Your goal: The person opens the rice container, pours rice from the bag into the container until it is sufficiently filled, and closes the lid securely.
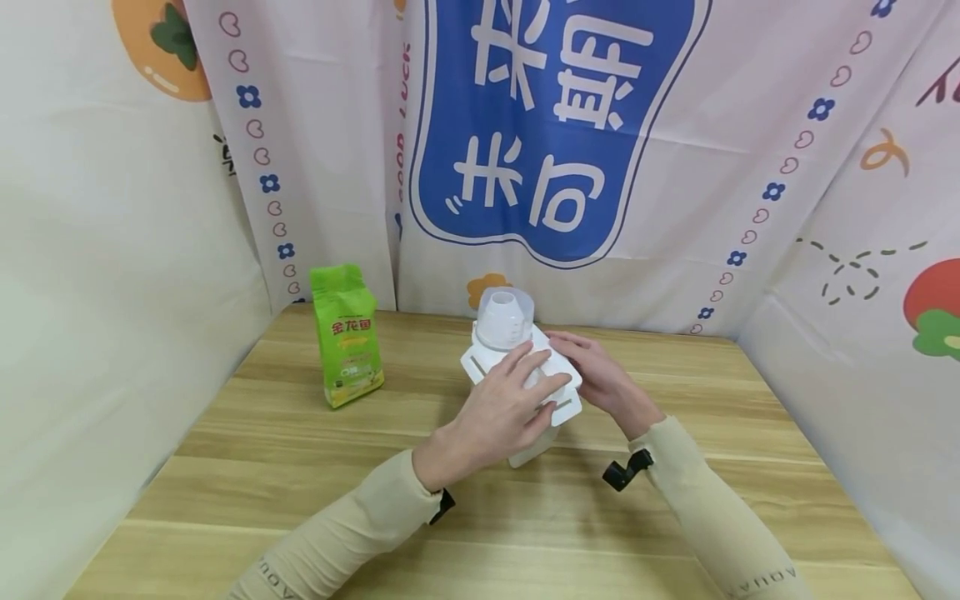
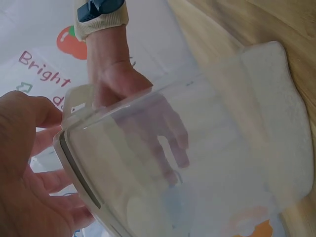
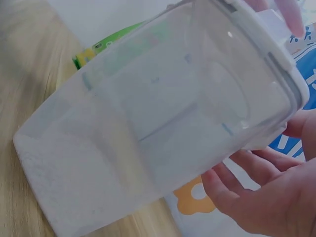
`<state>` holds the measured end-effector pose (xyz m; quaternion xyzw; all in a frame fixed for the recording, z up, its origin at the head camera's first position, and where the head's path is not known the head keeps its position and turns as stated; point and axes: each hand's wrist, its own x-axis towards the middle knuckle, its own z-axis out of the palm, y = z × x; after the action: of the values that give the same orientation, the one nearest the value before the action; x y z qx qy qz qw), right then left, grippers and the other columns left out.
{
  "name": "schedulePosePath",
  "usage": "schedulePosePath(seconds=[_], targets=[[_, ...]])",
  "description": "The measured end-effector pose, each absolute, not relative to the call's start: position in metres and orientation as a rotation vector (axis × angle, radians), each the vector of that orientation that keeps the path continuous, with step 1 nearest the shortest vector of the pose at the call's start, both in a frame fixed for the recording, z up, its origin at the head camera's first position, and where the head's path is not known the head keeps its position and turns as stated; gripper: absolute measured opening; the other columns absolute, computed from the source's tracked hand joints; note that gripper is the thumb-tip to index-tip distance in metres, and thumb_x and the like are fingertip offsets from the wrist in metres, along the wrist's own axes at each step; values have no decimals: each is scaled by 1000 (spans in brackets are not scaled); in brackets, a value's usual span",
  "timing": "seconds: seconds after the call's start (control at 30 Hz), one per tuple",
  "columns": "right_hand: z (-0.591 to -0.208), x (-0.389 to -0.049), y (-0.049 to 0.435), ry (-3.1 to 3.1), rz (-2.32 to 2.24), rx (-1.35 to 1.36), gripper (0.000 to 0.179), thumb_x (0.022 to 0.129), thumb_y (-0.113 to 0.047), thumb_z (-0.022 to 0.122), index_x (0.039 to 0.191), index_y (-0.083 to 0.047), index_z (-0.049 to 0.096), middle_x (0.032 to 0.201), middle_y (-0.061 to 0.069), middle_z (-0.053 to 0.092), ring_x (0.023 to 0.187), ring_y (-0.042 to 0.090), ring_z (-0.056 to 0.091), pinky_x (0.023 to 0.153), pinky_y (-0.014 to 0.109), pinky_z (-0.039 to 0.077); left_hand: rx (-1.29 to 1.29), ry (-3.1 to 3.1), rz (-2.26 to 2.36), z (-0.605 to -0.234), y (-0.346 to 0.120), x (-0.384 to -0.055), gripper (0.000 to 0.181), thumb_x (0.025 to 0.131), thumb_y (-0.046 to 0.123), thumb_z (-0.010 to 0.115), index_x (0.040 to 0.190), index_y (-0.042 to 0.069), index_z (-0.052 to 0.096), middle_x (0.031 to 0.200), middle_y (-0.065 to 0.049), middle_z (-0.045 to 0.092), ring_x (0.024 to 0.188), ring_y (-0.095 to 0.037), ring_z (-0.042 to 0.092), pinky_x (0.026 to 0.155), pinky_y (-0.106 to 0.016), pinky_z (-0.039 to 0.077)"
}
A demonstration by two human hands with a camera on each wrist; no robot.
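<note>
Fingers of your left hand (image 1: 506, 404) are spread over the white lid (image 1: 558, 358), while those of your right hand (image 1: 600, 379) lie extended against the far side near its rim, pinching nothing. Beneath them your clear storage container (image 3: 148, 128) stands on the desk (image 1: 262, 467), pale grain-like contents (image 3: 64, 182) at its base. A measuring cup (image 1: 505, 321) sits atop the lid. You seem to be working at the lid; opening or closing, you cannot tell. Next calls for steadying the walls while handling the latches. Well apart stands the green bag (image 1: 348, 350).
</note>
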<state>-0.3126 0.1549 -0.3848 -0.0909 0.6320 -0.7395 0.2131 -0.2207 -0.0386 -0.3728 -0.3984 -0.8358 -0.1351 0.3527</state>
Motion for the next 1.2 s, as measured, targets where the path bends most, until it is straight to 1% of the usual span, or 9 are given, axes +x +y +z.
schedulePosePath(seconds=[0.13, 0.3, 0.43, 0.57, 0.7, 0.9, 0.97, 1.07, 1.2], targets=[[-381, -308, 159, 1757, -2064, -246, 52, 102, -23, 54, 146, -1, 39, 115, -4, 65, 100, 11, 65, 82, 24, 57, -1059, -2152, -333, -371, -39, -221, 37, 86, 20, 69, 123, 16, 64, 128, -15, 62, 126, -29, 56, 115, -42, 39], [-375, -299, 162, 1754, -2104, -260, 42, 102, -17, 53, 139, -1, 45, 109, -5, 67, 95, 9, 64, 77, 22, 56, -1078, -2171, -394, -367, -41, -222, 25, 89, 19, 67, 114, 14, 64, 121, -13, 64, 124, -32, 58, 114, -41, 41], [-372, -291, 164, 1734, -2131, -321, 41, 102, -14, 51, 139, 3, 42, 104, -3, 68, 91, 8, 65, 75, 21, 54, -1071, -2208, -447, -363, -43, -223, 17, 90, 21, 68, 104, 13, 64, 114, -8, 65, 125, -32, 57, 107, -37, 48], [-370, -284, 165, 1680, -2149, -344, 43, 103, -11, 47, 140, 6, 35, 107, 3, 67, 97, 14, 67, 82, 27, 56, -1063, -2224, -481, -362, -47, -223, 14, 89, 20, 70, 98, 11, 64, 112, -7, 65, 125, -32, 58, 99, -36, 54], [-370, -278, 165, 1617, -2205, -290, 37, 104, -11, 45, 137, 3, 37, 108, 6, 67, 98, 17, 67, 85, 31, 56, -1088, -2206, -509, -363, -52, -224, 11, 88, 17, 70, 95, 11, 64, 115, -10, 66, 125, -33, 59, 101, -35, 52], [-370, -268, 165, 1494, -2300, -164, 16, 104, -14, 43, 118, -11, 49, 108, 6, 62, 96, 19, 63, 88, 35, 54, -1180, -2174, -544, -364, -62, -226, 6, 90, 11, 66, 95, 11, 63, 122, -13, 65, 130, -34, 55, 106, -32, 48], [-371, -265, 165, 1467, -2313, -125, 16, 105, -16, 42, 119, -13, 48, 111, 7, 59, 98, 20, 61, 89, 36, 53, -1211, -2175, -562, -364, -65, -227, 6, 90, 11, 65, 96, 12, 63, 124, -13, 64, 131, -35, 53, 105, -33, 49], [-373, -262, 164, 1451, -2319, -80, 22, 106, -19, 40, 127, -14, 41, 117, 9, 53, 102, 21, 56, 90, 35, 52, -1250, -2189, -596, -363, -69, -227, 6, 91, 10, 64, 96, 12, 63, 128, -14, 63, 133, -35, 51, 104, -35, 49], [-376, -258, 160, 1418, -2346, -11, 27, 106, -19, 38, 131, -12, 36, 115, 8, 51, 101, 19, 53, 88, 31, 52, -1283, -2210, -638, -365, -76, -228, 9, 90, 7, 63, 98, 12, 63, 132, -15, 60, 136, -34, 48, 107, -38, 47]])
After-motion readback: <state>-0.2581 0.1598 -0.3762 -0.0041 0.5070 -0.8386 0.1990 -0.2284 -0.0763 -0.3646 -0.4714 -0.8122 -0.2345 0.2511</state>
